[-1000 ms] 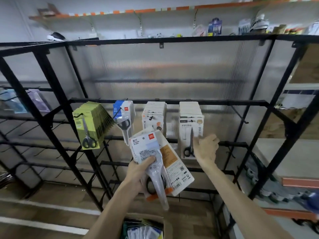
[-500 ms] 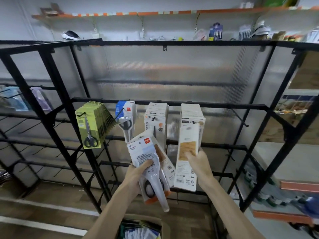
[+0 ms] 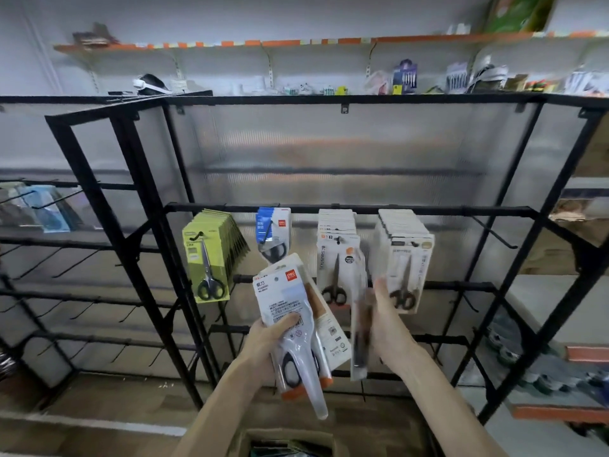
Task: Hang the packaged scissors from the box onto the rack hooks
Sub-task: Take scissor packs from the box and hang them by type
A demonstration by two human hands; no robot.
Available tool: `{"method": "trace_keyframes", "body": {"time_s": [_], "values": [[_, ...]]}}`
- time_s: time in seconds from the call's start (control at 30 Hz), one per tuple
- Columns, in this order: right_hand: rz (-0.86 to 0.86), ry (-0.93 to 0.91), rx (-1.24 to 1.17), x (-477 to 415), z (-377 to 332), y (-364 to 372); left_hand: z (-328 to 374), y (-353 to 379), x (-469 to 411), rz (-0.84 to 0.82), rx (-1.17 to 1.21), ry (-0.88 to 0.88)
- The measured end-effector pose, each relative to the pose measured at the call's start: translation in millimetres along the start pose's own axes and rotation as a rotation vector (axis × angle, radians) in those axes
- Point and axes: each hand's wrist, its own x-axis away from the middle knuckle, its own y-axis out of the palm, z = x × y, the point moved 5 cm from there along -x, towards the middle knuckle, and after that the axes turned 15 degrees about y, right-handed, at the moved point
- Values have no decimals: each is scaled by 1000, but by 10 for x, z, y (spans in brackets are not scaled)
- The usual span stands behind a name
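Note:
My left hand (image 3: 268, 341) grips a stack of packaged scissors (image 3: 286, 311) in white cards, held upright in front of the black rack (image 3: 346, 209). My right hand (image 3: 387, 321) holds one packaged scissors (image 3: 359, 324) turned edge-on, just below the two right-hand rows. On the rack hooks hang a green row (image 3: 211, 255), a blue-and-white row (image 3: 273, 232), a white row (image 3: 336, 255) and a beige row (image 3: 407, 258). The cardboard box (image 3: 290, 441) sits at the bottom edge between my forearms.
Bare black hooks (image 3: 494, 232) stick out to the right of the beige row and on the left rack (image 3: 66, 258). A wall shelf (image 3: 296, 44) with small goods runs above. More shelves with stock stand at the right.
My right hand, empty at the beige row a second ago, took one package off my left hand's stack and has now turned it edge-on. The view tilted slightly upward.

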Motion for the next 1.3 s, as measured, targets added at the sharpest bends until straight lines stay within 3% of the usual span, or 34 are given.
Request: {"method": "trace_keyframes", "body": {"time_s": [0.07,0.13,0.3,0.5,0.73,0.9,1.07,1.3], "values": [[-11,8,47,19,19,153,72,-161,-71,2,-12,-2],[134,-28,153,67,45,284,128,-292,-130,-3,-24,-5],[376,-173,150,131,16,420,149,-493,-176,-8,-48,-44],[491,-177,251,104,-70,351,222,-572,-219,-41,-53,-68],[619,-223,130,121,-75,80,182,-545,-252,-77,-50,-74],[777,-272,71,281,-306,-507,79,-162,-267,-137,-24,-98],[779,-222,96,133,-626,-981,-103,300,-259,-146,-30,-111],[678,-185,218,-174,-768,-1296,-374,739,-248,23,-33,-77]]}}
